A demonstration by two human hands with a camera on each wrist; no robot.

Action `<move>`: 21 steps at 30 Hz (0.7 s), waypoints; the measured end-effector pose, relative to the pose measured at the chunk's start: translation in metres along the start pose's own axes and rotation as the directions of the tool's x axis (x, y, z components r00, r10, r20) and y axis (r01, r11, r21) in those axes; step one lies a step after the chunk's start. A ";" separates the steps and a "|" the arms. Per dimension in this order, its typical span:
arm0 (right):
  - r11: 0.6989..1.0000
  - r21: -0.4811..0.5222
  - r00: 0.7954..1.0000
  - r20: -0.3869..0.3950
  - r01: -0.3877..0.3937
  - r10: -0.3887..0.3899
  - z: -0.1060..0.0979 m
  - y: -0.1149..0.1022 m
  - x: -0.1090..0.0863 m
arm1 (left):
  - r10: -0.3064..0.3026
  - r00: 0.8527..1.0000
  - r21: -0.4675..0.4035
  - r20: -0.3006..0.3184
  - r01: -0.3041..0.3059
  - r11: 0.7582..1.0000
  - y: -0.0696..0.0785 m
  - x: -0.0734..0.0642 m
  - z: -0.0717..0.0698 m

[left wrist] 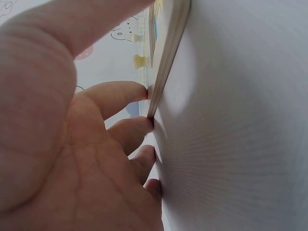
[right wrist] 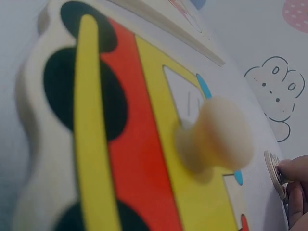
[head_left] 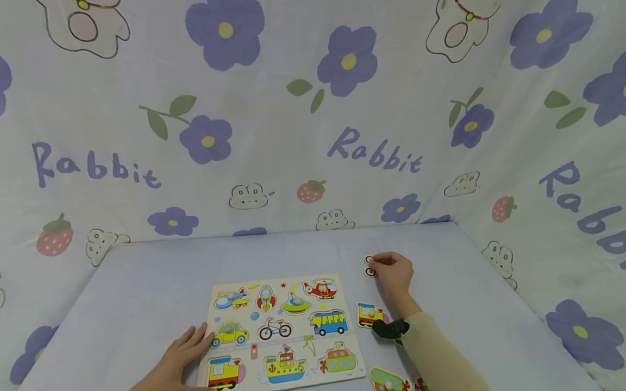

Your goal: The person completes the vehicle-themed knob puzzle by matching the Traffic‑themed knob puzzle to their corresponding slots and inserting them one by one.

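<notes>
A wooden knob puzzle board (head_left: 300, 326) printed with vehicles lies on the table. My left hand (head_left: 181, 355) rests at its left side; in the left wrist view, the fingertips of the left hand (left wrist: 96, 149) touch the board's edge (left wrist: 168, 57). Beyond the board's upper right corner, my right hand (head_left: 395, 274) pinches a small bicycle puzzle piece (head_left: 369, 273), partly hidden by the fingers. Below that wrist lies a train piece (head_left: 364, 320) with a round knob. It looms large in the right wrist view, where the right hand (right wrist: 298, 192) and bicycle piece (right wrist: 272, 171) show at the far right.
A submarine piece (head_left: 379, 376) lies right of the board's lower corner, beside a mostly hidden red piece (head_left: 421, 385). The black wrist camera (head_left: 389, 329) sits over part of the train piece. Patterned cloth (head_left: 283, 125) hangs behind and at the sides of the white table (head_left: 161, 282).
</notes>
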State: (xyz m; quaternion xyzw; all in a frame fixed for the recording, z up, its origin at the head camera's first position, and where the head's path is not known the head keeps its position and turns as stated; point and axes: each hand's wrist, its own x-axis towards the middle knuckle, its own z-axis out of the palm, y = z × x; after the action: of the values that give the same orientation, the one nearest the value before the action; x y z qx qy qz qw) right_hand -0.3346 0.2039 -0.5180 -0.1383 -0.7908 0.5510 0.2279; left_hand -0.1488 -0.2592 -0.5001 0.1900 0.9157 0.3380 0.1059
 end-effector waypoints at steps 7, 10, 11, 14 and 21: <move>1.000 0.018 1.000 0.002 -0.006 0.006 -0.001 0.000 0.001 | -0.036 0.999 -0.024 0.010 0.036 0.999 -0.001 0.001 0.000; 1.000 0.019 1.000 0.002 -0.007 0.007 -0.001 -0.002 0.002 | -0.021 1.000 -0.028 0.005 0.022 0.999 -0.002 0.001 0.000; 1.000 0.022 1.000 0.005 -0.007 0.007 -0.001 -0.002 0.003 | -0.015 1.000 -0.032 0.000 0.015 0.999 -0.004 0.001 0.000; 1.000 0.019 1.000 0.025 -0.015 0.014 -0.001 -0.002 0.003 | 0.007 1.000 -0.031 -0.009 -0.007 1.000 -0.008 0.001 0.000; 0.999 0.033 0.999 0.040 -0.037 0.035 -0.004 -0.004 0.003 | 0.012 1.000 -0.012 -0.003 -0.012 1.000 -0.012 0.002 0.001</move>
State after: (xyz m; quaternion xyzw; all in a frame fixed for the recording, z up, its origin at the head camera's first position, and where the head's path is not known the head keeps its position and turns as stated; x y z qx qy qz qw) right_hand -0.3348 0.2066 -0.5131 -0.1377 -0.7831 0.5709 0.2046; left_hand -0.1538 -0.2655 -0.5090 0.1944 0.9127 0.3442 0.1036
